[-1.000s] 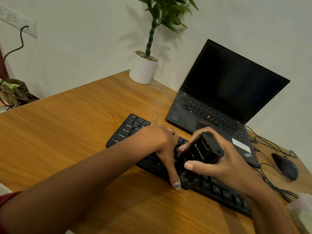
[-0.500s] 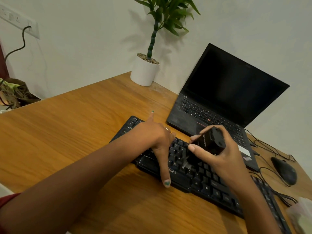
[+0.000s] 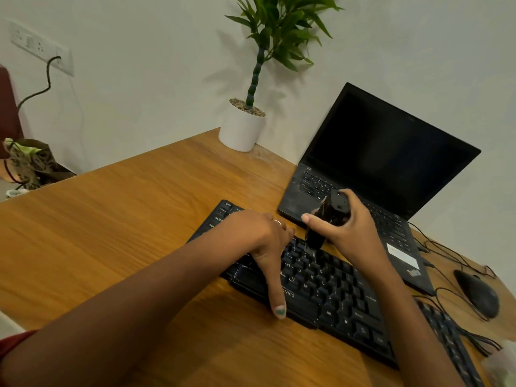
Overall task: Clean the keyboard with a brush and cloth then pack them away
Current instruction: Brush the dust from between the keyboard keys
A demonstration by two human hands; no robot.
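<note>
Keyboard, black, is laid diagonally on the wooden tabletop, just in front of the open laptop. Its far-left end is covered by the left hand and its right end is cut off by the frame edge and the right forearm. The left hand is pressed flat on the keys with the thumb stretched down over the front edge; the fingers are mostly hidden behind the knuckles, and nothing is seen held. A ring is seen on one finger. The right hand is curled round a black brush, held tilted, its lower end down at the upper key rows; bristles are blurred and whether they touch the keys cannot be told. Key legends are only partly readable. No cloth can be made out; a pale blurred object at the bottom-right corner is cut off and unidentifiable. A black mouse with tangled cable is seen right of the laptop. A potted plant is stood at the wall, its top cropped. The laptop screen is dark.
</note>
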